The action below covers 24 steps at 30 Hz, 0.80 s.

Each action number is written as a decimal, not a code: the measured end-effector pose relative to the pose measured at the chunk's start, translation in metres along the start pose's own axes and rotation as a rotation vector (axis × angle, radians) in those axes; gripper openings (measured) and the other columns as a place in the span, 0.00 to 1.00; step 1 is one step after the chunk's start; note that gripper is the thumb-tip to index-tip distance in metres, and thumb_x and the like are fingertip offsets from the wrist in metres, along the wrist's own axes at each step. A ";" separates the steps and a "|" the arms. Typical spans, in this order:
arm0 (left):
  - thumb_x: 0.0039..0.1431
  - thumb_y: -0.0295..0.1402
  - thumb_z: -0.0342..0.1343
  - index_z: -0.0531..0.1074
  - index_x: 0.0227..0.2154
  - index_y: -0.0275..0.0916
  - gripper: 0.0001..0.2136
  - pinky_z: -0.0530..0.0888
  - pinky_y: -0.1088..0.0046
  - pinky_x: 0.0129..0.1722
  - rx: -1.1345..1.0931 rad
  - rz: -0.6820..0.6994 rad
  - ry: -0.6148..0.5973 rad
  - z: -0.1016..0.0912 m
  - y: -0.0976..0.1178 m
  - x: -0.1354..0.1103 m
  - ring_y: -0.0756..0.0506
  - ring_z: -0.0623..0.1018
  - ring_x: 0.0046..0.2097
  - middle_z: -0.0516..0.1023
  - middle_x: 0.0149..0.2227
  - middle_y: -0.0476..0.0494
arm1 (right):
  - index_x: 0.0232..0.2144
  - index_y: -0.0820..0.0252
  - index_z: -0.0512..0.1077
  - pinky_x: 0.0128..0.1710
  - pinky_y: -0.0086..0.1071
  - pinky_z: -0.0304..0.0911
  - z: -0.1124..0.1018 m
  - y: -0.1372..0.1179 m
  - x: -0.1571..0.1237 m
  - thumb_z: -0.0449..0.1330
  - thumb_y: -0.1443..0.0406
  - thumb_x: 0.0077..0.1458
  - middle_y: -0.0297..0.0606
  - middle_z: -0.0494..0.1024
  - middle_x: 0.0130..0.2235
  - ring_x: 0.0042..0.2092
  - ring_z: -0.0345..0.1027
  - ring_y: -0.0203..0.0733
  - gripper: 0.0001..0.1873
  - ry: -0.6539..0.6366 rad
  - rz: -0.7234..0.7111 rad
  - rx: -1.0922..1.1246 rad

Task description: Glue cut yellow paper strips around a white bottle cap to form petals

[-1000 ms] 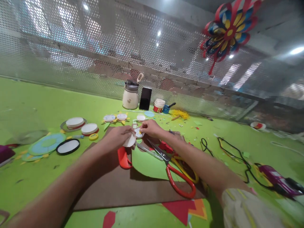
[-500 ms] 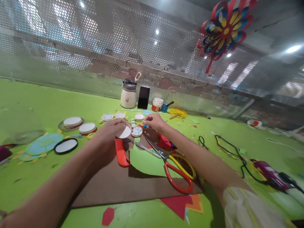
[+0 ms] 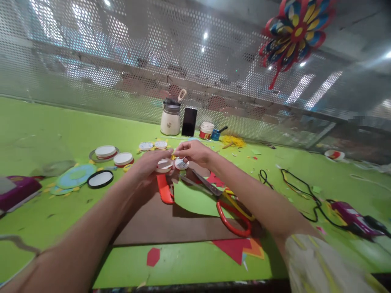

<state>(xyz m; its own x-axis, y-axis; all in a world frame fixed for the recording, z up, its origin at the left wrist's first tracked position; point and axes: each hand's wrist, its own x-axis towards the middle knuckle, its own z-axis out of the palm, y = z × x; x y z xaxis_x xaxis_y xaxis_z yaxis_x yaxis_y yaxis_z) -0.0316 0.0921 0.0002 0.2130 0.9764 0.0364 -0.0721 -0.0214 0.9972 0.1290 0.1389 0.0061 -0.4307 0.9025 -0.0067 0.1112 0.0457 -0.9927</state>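
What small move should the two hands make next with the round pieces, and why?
Probably ease the small patterned disc against the white lid: the left hand grips the lid, and the disc sits right beside it under the right hand.

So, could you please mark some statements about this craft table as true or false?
The left hand holds a white round lid. True.
The red-handled scissors are in the right hand. False: the scissors lie on the table; the right hand pinches a small disc.
A black phone stands beside the white jar. True.
The paper flower lies on the table. False: the flower hangs high on the mesh wall.
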 end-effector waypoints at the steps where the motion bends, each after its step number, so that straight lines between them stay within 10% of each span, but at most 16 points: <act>1: 0.49 0.35 0.59 0.71 0.20 0.35 0.10 0.75 0.69 0.22 -0.009 -0.026 -0.004 0.000 0.002 0.000 0.46 0.75 0.20 0.74 0.18 0.43 | 0.21 0.65 0.70 0.19 0.21 0.55 0.002 -0.001 0.000 0.68 0.70 0.41 0.27 0.69 0.19 0.21 0.60 0.27 0.08 0.004 0.001 -0.004; 11: 0.42 0.28 0.63 0.73 0.20 0.34 0.04 0.72 0.74 0.24 -0.086 -0.038 0.218 -0.019 0.013 0.006 0.49 0.74 0.22 0.74 0.19 0.48 | 0.29 0.63 0.69 0.26 0.24 0.62 0.017 -0.003 0.000 0.51 0.63 0.62 0.34 0.73 0.25 0.24 0.65 0.29 0.13 0.147 -0.028 -0.254; 15: 0.43 0.27 0.61 0.72 0.20 0.35 0.03 0.71 0.76 0.25 -0.112 0.071 0.373 -0.022 0.019 0.008 0.51 0.73 0.22 0.74 0.20 0.50 | 0.21 0.62 0.68 0.28 0.29 0.61 0.040 0.015 -0.010 0.63 0.61 0.50 0.37 0.73 0.24 0.30 0.69 0.40 0.12 0.163 -0.044 -0.569; 24: 0.43 0.26 0.61 0.72 0.20 0.34 0.03 0.74 0.77 0.26 -0.238 0.188 0.403 -0.016 0.019 0.006 0.51 0.75 0.25 0.74 0.20 0.50 | 0.40 0.62 0.71 0.39 0.45 0.64 0.094 0.026 -0.029 0.64 0.69 0.38 0.49 0.77 0.39 0.43 0.70 0.60 0.22 0.164 -0.100 -0.845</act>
<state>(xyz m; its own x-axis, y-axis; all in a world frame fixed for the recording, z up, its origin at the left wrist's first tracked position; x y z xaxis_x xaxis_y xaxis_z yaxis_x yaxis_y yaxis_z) -0.0471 0.1013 0.0184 -0.2145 0.9668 0.1388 -0.3031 -0.2010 0.9315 0.0604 0.0739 -0.0305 -0.3465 0.9247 0.1575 0.7362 0.3721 -0.5652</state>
